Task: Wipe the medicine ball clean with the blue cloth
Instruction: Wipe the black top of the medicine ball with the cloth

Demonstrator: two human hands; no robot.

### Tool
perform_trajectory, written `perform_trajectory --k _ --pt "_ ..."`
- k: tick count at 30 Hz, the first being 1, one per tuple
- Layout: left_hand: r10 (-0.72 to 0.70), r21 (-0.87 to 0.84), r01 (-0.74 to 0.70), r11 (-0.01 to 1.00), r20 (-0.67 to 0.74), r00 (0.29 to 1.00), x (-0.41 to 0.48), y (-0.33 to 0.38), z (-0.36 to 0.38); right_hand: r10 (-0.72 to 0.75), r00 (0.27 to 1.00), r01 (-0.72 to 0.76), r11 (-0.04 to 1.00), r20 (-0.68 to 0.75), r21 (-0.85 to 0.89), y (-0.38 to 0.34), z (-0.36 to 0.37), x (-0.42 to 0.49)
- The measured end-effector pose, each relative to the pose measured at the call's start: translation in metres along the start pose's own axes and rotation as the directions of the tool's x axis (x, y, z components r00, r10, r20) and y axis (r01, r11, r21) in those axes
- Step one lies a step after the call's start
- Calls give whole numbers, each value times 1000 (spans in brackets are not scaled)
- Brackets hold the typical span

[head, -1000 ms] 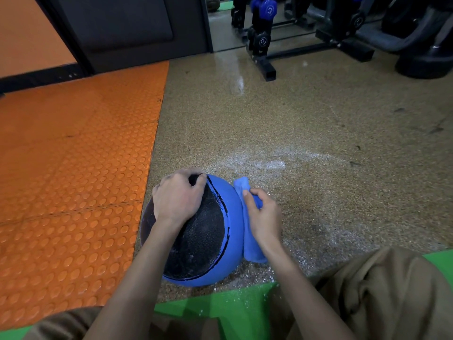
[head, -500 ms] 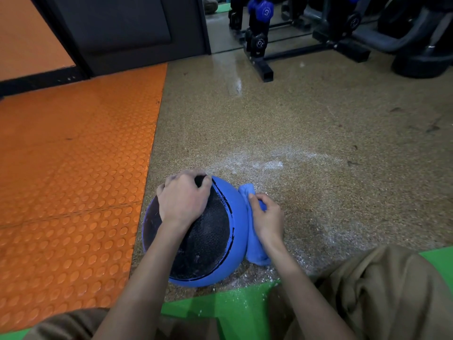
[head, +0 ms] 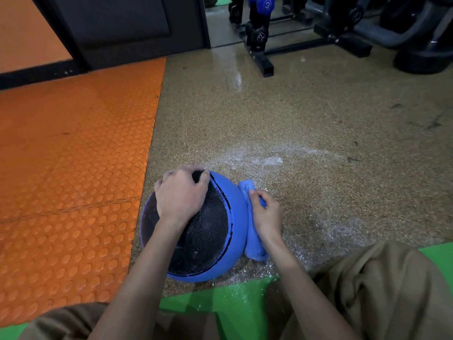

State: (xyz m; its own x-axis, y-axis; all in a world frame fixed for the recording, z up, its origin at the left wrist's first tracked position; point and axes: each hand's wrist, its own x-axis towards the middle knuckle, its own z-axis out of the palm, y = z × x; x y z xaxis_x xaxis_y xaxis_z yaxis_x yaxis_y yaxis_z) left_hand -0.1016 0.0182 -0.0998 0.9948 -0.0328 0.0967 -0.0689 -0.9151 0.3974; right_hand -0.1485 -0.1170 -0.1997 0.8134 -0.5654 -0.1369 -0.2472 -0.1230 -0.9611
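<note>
light: dim indoor | glare: pale streak on floor [head: 235,78] top ctr | edges: wide-angle bend | focus: mostly sharp

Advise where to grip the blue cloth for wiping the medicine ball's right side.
Grip the blue cloth at its bunched middle, from the right. It lies as a long fold against the right flank of the medicine ball, so the ball blocks the left side; the right hand holds it there, both ends free. The left hand steadies the ball on top.
</note>
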Motion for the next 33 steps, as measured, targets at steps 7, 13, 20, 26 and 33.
perform_trajectory --k 7,13,20,26,33 --pt "-2 -2 2 1000 1 1000 0 0 0 5 1000 -5 1000 1 31 2 2 1" --pt "1 -13 -1 1000 9 1000 -2 1 -2 7 1000 -7 1000 7 16 0 1 -1" --pt "-25 -39 26 999 5 1000 -1 -5 -6 -209 978 207 975 -15 -81 -23 0 -12" --pt "-33 -63 34 997 5 999 1 -10 -8 -44 999 43 999 8 12 -5 4 -6" --pt "-38 -53 38 998 7 999 1 -9 -9 -326 945 324 938 2 -119 -32 5 -22"
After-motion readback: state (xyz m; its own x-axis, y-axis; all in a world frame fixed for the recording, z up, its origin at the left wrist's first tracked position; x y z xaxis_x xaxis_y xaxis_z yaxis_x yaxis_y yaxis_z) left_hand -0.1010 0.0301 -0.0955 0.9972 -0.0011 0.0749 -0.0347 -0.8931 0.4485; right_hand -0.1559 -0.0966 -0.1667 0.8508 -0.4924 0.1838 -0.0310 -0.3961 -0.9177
